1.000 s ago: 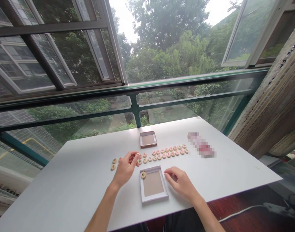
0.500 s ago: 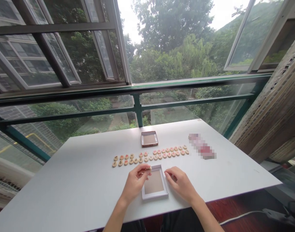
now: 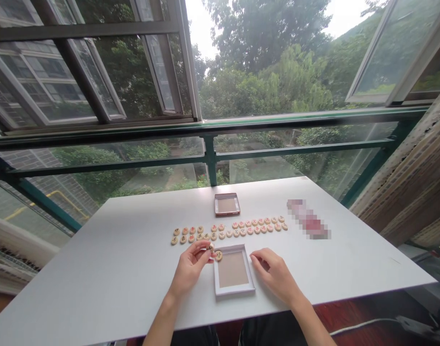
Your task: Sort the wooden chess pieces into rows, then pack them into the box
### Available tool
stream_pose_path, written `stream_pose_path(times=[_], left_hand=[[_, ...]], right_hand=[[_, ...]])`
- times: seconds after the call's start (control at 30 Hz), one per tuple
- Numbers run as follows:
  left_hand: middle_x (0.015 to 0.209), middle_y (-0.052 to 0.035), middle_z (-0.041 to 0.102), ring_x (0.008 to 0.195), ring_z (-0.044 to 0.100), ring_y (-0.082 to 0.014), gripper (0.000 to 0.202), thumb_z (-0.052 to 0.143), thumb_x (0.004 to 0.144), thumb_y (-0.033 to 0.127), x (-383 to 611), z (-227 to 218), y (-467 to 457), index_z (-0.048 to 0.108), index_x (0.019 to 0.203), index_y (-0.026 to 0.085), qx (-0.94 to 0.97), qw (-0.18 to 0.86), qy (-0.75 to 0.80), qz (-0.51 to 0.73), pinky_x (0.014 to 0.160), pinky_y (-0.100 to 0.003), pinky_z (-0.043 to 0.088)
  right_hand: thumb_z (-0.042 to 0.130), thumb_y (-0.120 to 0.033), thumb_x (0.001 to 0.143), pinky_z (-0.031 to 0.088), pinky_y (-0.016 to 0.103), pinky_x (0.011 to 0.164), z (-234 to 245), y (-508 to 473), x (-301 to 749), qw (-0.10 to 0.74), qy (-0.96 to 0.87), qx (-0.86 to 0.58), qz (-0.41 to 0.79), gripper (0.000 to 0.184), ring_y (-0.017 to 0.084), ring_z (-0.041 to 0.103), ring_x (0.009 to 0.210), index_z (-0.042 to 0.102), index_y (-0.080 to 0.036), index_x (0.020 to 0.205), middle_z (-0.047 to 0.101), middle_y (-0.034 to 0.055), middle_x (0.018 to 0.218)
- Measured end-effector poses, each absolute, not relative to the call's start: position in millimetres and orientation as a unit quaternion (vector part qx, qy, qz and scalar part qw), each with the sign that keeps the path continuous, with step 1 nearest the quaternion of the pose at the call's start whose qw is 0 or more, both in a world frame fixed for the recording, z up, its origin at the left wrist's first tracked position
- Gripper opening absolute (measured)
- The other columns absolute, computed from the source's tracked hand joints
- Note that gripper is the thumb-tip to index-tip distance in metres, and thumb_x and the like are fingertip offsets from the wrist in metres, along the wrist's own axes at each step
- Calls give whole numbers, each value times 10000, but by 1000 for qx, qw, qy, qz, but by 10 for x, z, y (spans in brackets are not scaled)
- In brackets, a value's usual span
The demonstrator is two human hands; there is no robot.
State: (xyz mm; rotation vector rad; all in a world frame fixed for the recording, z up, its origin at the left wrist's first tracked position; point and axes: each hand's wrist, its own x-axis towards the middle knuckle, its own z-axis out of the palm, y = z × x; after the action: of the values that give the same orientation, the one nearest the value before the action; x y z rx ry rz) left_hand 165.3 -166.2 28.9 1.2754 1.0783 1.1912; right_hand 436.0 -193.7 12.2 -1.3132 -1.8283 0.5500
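Note:
A white shallow box lies on the white table in front of me. One round wooden game piece sits in its far left corner. My left hand is at the box's left edge, its fingertips pinched on another small piece just beside that corner. My right hand rests curled at the box's right edge, touching the rim, with nothing visible in it. Beyond the box, two rows of several round pieces stretch across the table.
A smaller brown-rimmed box lid lies behind the rows of pieces. A blurred pink object lies to the right. The table stands against a green window railing. A curtain hangs at the right.
My left hand came back from the row of pieces to the box's left corner, holding a piece. The right hand stayed at the box's right edge. The camera shifted slightly.

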Motion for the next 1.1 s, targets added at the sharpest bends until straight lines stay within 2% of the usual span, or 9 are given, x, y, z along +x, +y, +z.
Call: stream_pose_path(times=[0.13, 0.4, 0.53, 0.7, 0.83, 1.1], left_hand=[[947, -65, 718, 891, 728, -249, 306, 703, 832, 447, 1655, 303, -1628, 654, 996, 193, 556, 489, 479, 472, 608, -281, 578], [921, -63, 704, 871, 727, -249, 325, 695, 826, 474, 1667, 343, -1582, 627, 963, 188, 561, 474, 483, 476, 604, -296, 588], [943, -56, 690, 880, 730, -251, 313, 684, 834, 477, 1690, 379, -1584, 619, 961, 198, 572, 466, 495, 459, 638, -313, 600], [1042, -54, 734, 909, 701, -230, 239, 632, 886, 425, 1750, 555, -1609, 721, 1046, 272, 701, 331, 511, 370, 740, -329, 572], [955, -20, 745, 907, 661, -229, 144, 623, 905, 347, 1828, 622, -1585, 754, 958, 321, 782, 251, 476, 315, 821, -359, 523], [865, -35, 724, 909, 608, -268, 134, 652, 897, 376, 1942, 478, -1541, 774, 896, 322, 825, 121, 492, 248, 888, -433, 422]], right_hand=[[473, -357, 1008, 512, 336, 689, 132, -1940, 4361, 400, -722, -520, 219, 259, 211, 620, 764, 686, -230, 933, 694, 69, 877], [479, -359, 1005, 515, 326, 685, 140, -1938, 4364, 403, -719, -521, 221, 259, 212, 631, 774, 689, -230, 928, 696, 67, 878], [479, -352, 1005, 517, 329, 692, 141, -1939, 4365, 402, -717, -521, 229, 249, 209, 629, 780, 684, -230, 931, 697, 67, 888], [467, -363, 1007, 518, 334, 673, 143, -1940, 4371, 405, -715, -521, 232, 267, 213, 628, 771, 683, -230, 928, 703, 74, 887], [481, -344, 1004, 517, 335, 693, 151, -1942, 4378, 404, -713, -521, 236, 241, 215, 632, 789, 683, -232, 935, 701, 70, 898], [502, -293, 996, 506, 335, 743, 156, -1937, 4394, 398, -715, -523, 241, 190, 214, 630, 825, 676, -240, 941, 691, 54, 908]])
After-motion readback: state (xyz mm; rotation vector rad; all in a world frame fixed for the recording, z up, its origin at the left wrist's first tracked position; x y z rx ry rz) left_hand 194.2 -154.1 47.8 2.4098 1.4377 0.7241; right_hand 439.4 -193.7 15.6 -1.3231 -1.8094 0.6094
